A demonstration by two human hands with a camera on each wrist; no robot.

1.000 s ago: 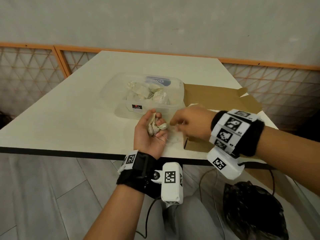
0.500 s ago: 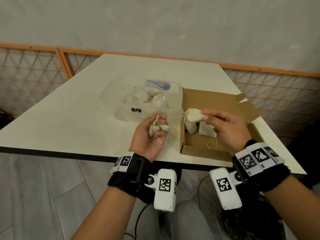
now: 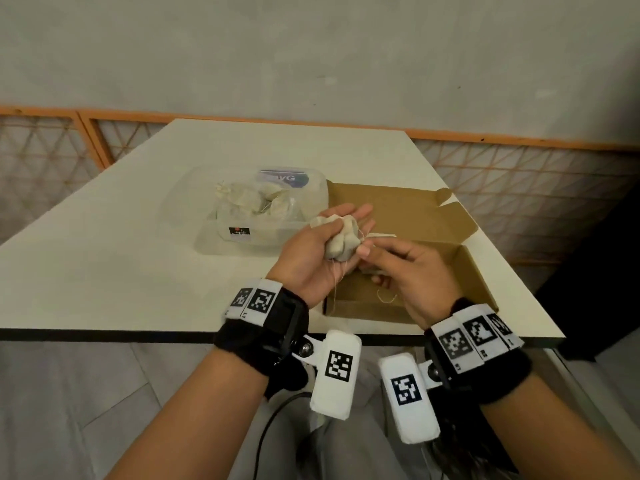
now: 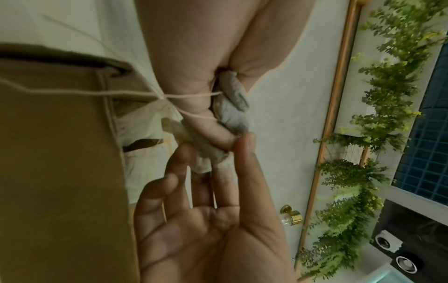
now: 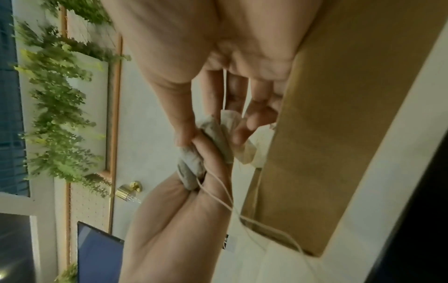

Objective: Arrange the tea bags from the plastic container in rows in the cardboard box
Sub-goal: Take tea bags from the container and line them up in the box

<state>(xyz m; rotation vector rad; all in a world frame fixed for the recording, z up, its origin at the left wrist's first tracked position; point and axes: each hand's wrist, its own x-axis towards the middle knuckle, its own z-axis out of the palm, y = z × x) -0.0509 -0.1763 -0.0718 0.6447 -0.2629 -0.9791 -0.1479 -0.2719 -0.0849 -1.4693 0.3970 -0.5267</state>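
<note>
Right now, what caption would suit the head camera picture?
Left hand holds a bunch of tea bags above the cardboard box while the right hand picks one out.

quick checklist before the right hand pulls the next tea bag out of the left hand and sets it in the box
1. Left hand holds the bunch of tea bags: ok.
2. Right hand pinches one bag off the bunch: ok.
3. Strings free of tangles: not ok, they trail across the left hand.
4. Cardboard box open, flaps back: ok.
5. Row already in the box straight: cannot tell, hands cover it.
6. Plastic container has more bags: ok.
</note>
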